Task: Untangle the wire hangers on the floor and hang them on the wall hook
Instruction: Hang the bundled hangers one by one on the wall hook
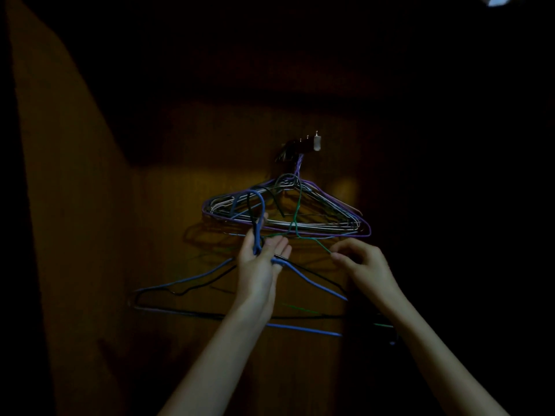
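Note:
The scene is dark. Several wire hangers (324, 205), purple, white and grey, hang bunched from a wall hook (300, 144) on a brown wooden wall. Below them my left hand (259, 265) holds the neck of a blue hanger (315, 285), its hook curving up above my fingers, together with a black hanger (180, 292) that hangs behind it. My right hand (363, 264) pinches the shoulder wire of a thin green hanger (295, 219), whose neck rises up among the hanging bunch.
The brown wooden wall (90, 235) fills the view, with a lit patch around the hook and deep shadow above and to the right. A small white object (497, 0) shows at the top right corner.

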Demonstrator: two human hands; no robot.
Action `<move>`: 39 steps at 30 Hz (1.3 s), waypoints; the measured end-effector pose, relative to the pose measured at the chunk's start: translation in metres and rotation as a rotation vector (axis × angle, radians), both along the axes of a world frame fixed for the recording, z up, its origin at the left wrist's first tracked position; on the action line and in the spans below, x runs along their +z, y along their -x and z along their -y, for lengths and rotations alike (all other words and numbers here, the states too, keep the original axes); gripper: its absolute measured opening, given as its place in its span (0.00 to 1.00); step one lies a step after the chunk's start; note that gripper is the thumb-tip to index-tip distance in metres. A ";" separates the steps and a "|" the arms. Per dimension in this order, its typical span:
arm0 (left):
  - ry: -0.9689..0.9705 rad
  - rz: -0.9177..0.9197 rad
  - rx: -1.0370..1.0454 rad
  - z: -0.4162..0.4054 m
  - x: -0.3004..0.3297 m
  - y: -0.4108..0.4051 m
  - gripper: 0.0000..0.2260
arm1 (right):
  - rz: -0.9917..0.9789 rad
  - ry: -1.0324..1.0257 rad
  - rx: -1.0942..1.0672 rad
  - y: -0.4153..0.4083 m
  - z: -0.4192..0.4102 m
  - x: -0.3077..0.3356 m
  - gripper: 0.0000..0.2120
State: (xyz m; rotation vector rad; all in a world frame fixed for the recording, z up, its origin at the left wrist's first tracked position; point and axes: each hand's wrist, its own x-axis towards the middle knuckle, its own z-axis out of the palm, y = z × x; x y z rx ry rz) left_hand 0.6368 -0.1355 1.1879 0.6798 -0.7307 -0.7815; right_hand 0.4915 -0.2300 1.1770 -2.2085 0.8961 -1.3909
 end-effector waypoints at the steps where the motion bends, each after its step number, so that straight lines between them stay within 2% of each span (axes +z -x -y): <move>1: -0.003 0.011 -0.005 0.000 0.000 0.000 0.19 | 0.024 0.017 -0.020 0.000 0.002 0.000 0.06; 11: 0.058 0.084 0.021 0.001 0.008 -0.006 0.17 | 0.199 0.224 -0.183 0.001 0.033 0.038 0.03; 17: 0.082 0.089 0.041 0.012 0.014 -0.011 0.17 | 0.246 0.200 -0.271 -0.003 0.072 0.060 0.03; 24: 0.110 0.093 0.058 0.030 0.018 -0.021 0.16 | 0.231 0.179 -0.261 -0.028 0.117 0.070 0.06; 35: 0.115 0.109 0.115 0.054 0.023 -0.037 0.16 | 0.022 0.127 -0.295 -0.058 0.171 0.079 0.09; 39: 0.115 0.114 0.118 0.059 0.022 -0.039 0.16 | 0.027 0.085 -0.262 -0.058 0.177 0.073 0.09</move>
